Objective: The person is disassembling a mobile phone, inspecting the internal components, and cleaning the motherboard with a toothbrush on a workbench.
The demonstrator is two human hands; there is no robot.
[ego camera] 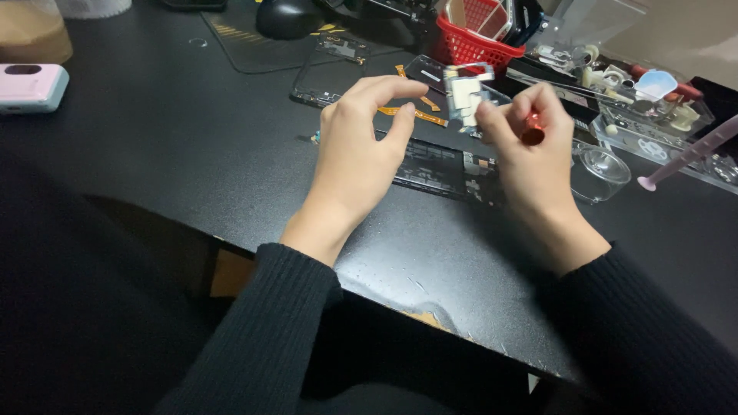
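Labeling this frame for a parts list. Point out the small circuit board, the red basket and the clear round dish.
small circuit board [464,96], head view, its pale middle.
red basket [470,48], head view, front wall.
clear round dish [600,170], head view, its rim.

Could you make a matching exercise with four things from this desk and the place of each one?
Things:
1. basket
2. pink device
3. clear cup
4. small part

Places:
A. far left edge of the desk
B. between the fingertips of both hands
C. at the back, behind the hands
D. on the desk, to the right of the right hand

Pairs: 1-C, 2-A, 3-D, 4-B
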